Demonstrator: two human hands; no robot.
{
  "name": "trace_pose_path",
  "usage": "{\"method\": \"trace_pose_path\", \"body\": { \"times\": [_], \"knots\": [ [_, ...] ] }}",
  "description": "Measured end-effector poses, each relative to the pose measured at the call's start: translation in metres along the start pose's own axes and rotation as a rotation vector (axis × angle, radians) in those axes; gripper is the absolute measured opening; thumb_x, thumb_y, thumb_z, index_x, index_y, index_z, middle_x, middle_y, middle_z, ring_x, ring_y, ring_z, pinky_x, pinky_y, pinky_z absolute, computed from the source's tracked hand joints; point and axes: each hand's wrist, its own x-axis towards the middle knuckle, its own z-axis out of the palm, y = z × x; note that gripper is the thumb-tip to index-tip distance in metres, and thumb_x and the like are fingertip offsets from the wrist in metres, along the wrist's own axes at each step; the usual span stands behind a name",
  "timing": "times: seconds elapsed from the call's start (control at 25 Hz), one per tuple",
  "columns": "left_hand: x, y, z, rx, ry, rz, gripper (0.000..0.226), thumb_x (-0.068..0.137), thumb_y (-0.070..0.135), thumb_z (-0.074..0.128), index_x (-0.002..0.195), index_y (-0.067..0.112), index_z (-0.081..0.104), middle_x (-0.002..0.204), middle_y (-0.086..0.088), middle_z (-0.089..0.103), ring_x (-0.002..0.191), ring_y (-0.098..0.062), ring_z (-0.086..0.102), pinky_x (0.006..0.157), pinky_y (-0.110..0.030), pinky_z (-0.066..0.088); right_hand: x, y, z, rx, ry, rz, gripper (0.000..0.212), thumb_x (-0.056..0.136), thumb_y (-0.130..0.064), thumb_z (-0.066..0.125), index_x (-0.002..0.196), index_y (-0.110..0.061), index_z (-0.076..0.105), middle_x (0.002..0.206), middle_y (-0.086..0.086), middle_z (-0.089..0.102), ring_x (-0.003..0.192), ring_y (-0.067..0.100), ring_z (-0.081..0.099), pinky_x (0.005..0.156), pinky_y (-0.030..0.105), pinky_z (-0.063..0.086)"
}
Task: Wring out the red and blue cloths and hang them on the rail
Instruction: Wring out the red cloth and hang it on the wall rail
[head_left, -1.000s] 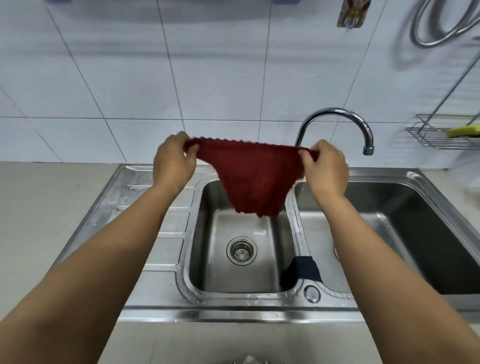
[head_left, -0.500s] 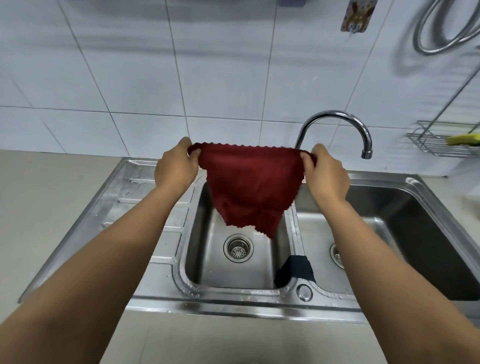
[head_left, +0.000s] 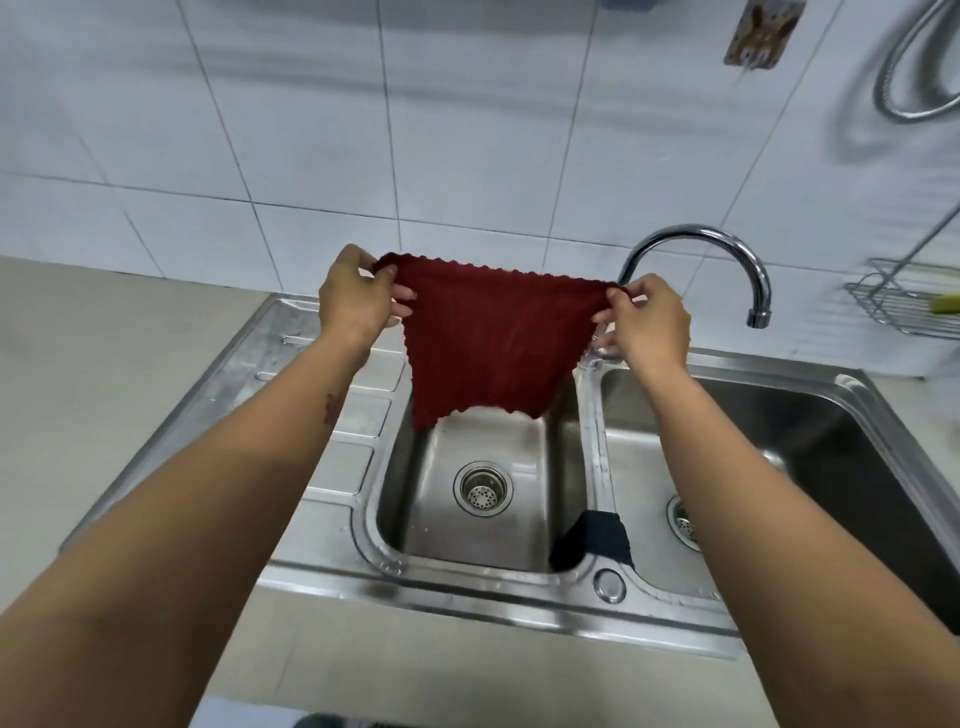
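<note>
The red cloth (head_left: 485, 340) hangs spread out above the left sink basin (head_left: 483, 525). My left hand (head_left: 353, 301) pinches its upper left corner and my right hand (head_left: 647, 325) pinches its upper right corner, so the top edge is stretched between them. The dark blue cloth (head_left: 592, 538) lies draped over the divider between the two basins, near the front rim. No rail is clearly in view.
A curved chrome tap (head_left: 717, 260) stands behind the right basin (head_left: 831, 467). A wire rack (head_left: 909, 304) with a yellow-green item is fixed to the tiled wall at right. A metal hose (head_left: 914, 67) hangs top right. Beige counter (head_left: 104, 364) lies left of the drainboard.
Both hands have lifted and spread the red cloth flatter; its lower edge now hangs more level. The view has tilted upward a little. The blue cloth has not moved.
</note>
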Motion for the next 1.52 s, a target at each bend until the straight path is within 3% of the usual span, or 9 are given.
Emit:
{"method": "trace_pose_path", "body": {
  "times": [0.08,0.28,0.68,0.76,0.96,1.12,1.28,1.4,1.52],
  "knots": [
    [0.013,0.008,-0.017,-0.082,0.004,0.010,0.017,0.096,0.016,0.048,0.082,0.023,0.040,0.079,-0.012,0.072,0.059,-0.024,0.065,0.059,-0.031,0.054,-0.003,-0.018,0.019,0.136,0.022,0.009,0.020,0.092,-0.025,0.054,0.075,-0.025,0.043,0.073,0.008,0.073,0.041,0.020,0.062,0.045,0.030,0.050],
    [0.053,0.036,-0.058,-0.244,-0.048,0.042,0.017,0.099,0.018,0.045,0.084,0.023,0.039,0.084,-0.013,0.070,0.079,-0.026,0.071,0.075,-0.033,0.059,-0.011,-0.073,0.071,0.355,0.071,-0.029,0.026,0.096,-0.032,0.047,0.076,-0.025,0.032,0.069,0.014,0.071,0.043,0.028,0.062,0.043,0.029,0.050],
    [0.165,0.082,-0.150,-0.288,-0.007,0.134,0.017,0.098,0.021,0.044,0.084,0.024,0.036,0.083,-0.005,0.072,0.080,-0.020,0.069,0.084,-0.035,0.055,-0.010,-0.187,0.190,0.626,0.100,-0.060,0.026,0.099,-0.034,0.044,0.079,-0.023,0.032,0.078,0.017,0.073,0.062,0.038,0.070,0.059,0.048,0.060],
    [0.186,0.094,-0.158,-0.305,0.001,0.153,0.017,0.099,0.020,0.043,0.084,0.023,0.036,0.087,-0.004,0.072,0.081,-0.018,0.068,0.081,-0.032,0.054,-0.003,-0.207,0.208,0.675,0.114,-0.061,0.026,0.099,-0.033,0.044,0.079,-0.023,0.032,0.080,0.018,0.072,0.063,0.038,0.071,0.059,0.050,0.060],
    [0.233,0.135,-0.158,-0.428,0.025,0.221,0.019,0.099,0.015,0.041,0.082,0.021,0.036,0.093,-0.009,0.070,0.058,-0.015,0.058,0.057,-0.024,0.047,0.033,-0.257,0.233,0.681,0.171,-0.154,0.024,0.100,-0.031,0.042,0.078,-0.024,0.034,0.083,0.016,0.072,0.066,0.032,0.072,0.063,0.048,0.060],
    [0.274,0.173,-0.149,-0.524,0.020,0.285,0.013,0.098,0.012,0.037,0.089,0.021,0.039,0.099,-0.008,0.065,0.065,-0.015,0.066,0.064,-0.025,0.055,0.074,-0.304,0.240,0.501,0.318,-0.382,0.020,0.099,-0.030,0.038,0.081,-0.024,0.036,0.083,0.007,0.073,0.067,0.017,0.072,0.070,0.045,0.059],
    [0.310,0.200,-0.134,-0.495,-0.033,0.425,0.014,0.096,0.008,0.029,0.096,0.021,0.037,0.099,-0.001,0.060,0.079,-0.015,0.065,0.071,-0.024,0.054,0.114,-0.335,0.241,0.018,0.448,-0.668,0.026,0.098,-0.033,0.035,0.107,-0.016,0.053,0.081,0.001,0.067,0.077,0.025,0.065,0.066,0.033,0.045],
    [0.332,0.196,-0.123,-0.219,-0.021,0.667,0.019,0.094,0.004,0.029,0.105,0.018,0.036,0.097,0.002,0.053,0.083,-0.015,0.053,0.075,-0.030,0.048,0.135,-0.324,0.244,-0.353,0.404,-0.871,0.036,0.099,-0.031,0.034,0.126,-0.016,0.052,0.101,0.005,0.068,0.093,0.026,0.062,0.074,0.031,0.044],
    [0.342,0.171,-0.124,0.295,0.089,0.972,0.028,0.096,0.011,0.036,0.121,0.011,0.046,0.113,-0.004,0.056,0.099,-0.017,0.054,0.082,-0.016,0.039,0.147,-0.296,0.248,-0.613,0.333,-0.960,0.044,0.099,-0.035,0.038,0.137,-0.014,0.046,0.135,0.008,0.052,0.127,0.024,0.045,0.099,0.036,0.041]
  ]
}}
